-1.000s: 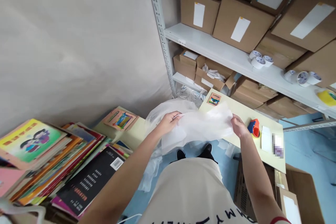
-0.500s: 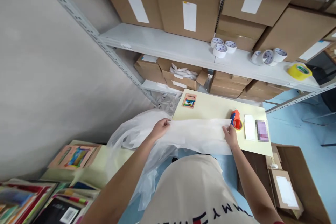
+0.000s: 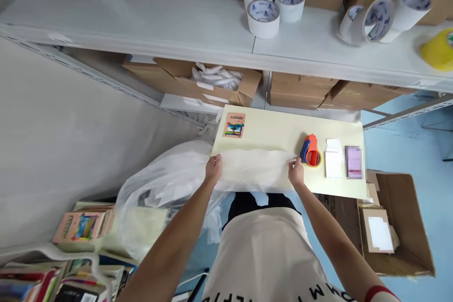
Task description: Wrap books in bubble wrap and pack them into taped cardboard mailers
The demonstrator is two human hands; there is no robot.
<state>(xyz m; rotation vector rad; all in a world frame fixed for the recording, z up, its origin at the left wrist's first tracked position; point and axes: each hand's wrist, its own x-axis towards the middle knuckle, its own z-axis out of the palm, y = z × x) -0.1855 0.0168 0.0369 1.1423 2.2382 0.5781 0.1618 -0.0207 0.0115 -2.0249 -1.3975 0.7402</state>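
Note:
Both my hands grip a thin, translucent white packing sheet (image 3: 253,170) stretched across the front of a pale yellow table (image 3: 272,127). My left hand (image 3: 213,168) is closed on it at the table's left edge, where the rest of the sheet bunches and hangs down. My right hand (image 3: 296,173) pinches its right end, close beside an orange and blue tape dispenser (image 3: 311,150). A small pink booklet (image 3: 234,125) with a tree picture lies at the back left of the table. White slips (image 3: 333,160) and a blurred purple item (image 3: 354,162) lie at the right.
A grey shelf (image 3: 159,23) with white tape rolls (image 3: 264,19) and a yellow roll (image 3: 439,52) spans behind the table. Below it are cartons (image 3: 300,89). An open cardboard box (image 3: 410,226) stands at right on the floor. Books (image 3: 81,226) are stacked at left.
The camera has moved closer and tilted down. Both hands have lowered the sheet, which now looks flatter on the tabletop; its right end sits just left of the tape dispenser.

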